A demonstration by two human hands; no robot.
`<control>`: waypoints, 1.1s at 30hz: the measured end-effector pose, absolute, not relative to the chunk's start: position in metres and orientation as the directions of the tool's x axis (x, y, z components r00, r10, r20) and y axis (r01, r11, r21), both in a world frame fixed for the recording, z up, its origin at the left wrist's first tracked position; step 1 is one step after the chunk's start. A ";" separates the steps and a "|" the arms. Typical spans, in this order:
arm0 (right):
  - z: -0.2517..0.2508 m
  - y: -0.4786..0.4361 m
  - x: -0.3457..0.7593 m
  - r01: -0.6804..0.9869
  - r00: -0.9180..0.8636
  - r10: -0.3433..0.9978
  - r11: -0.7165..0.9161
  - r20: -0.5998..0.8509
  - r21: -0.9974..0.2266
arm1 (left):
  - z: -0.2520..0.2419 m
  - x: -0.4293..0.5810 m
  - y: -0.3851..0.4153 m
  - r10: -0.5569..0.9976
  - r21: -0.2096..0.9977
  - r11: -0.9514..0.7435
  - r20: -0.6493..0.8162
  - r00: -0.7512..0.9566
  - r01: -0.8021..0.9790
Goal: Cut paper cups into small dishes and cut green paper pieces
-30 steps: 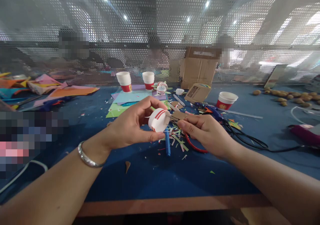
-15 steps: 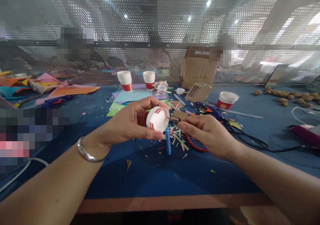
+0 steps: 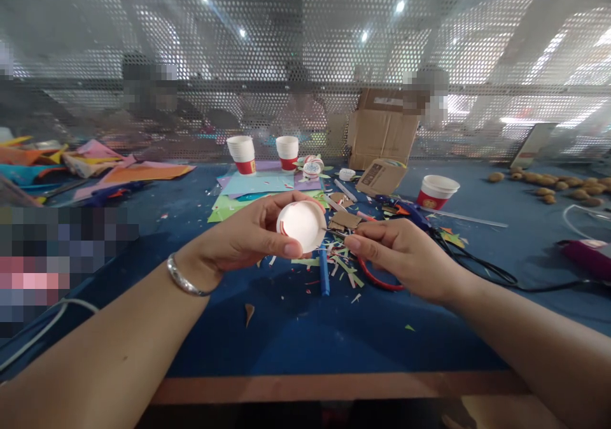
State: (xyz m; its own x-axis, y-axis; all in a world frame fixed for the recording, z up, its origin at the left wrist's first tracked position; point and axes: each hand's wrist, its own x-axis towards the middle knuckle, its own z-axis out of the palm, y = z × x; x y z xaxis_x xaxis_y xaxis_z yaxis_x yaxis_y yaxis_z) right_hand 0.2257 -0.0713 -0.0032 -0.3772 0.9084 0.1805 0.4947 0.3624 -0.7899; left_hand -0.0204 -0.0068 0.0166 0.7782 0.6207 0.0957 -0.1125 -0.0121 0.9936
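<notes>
Cut-down paper cup sits above worktop, left grip closed round its wall. Right grip pinches thin tool, tip at cup's rim. Both well back from near edge.

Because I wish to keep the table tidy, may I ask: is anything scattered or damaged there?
Yes: paper scraps lie scattered around the blue pen-like stick, not gathered. A small brown piece lies alone nearer the front edge. The white cup piece in the left hand looks cut short, perhaps deliberately.
</notes>
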 end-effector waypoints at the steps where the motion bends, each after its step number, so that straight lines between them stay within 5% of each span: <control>1: -0.002 -0.072 0.226 0.484 -0.381 0.905 0.371 0.191 -0.793 | 0.016 -0.020 -0.007 0.611 0.991 -0.011 0.113 0.783 -0.134; 13: 0.001 -0.074 0.231 0.326 -0.404 0.893 0.345 0.199 -0.880 | 0.010 -0.021 -0.013 0.573 0.958 0.179 0.086 0.815 -0.226; 21: -0.006 -0.065 0.225 0.161 -0.231 0.950 0.251 0.211 -0.955 | 0.002 -0.005 -0.013 0.765 0.977 -0.176 0.211 0.608 -0.118; 27: -0.014 -0.064 0.217 0.178 -0.197 0.960 0.234 0.199 -0.956 | -0.005 0.006 -0.026 0.680 0.991 -0.105 0.133 0.721 -0.083; 33: -0.018 -0.061 0.219 0.298 -0.214 0.960 0.242 0.182 -0.923 | -0.008 0.018 -0.039 0.816 0.995 -0.012 0.067 0.575 -0.100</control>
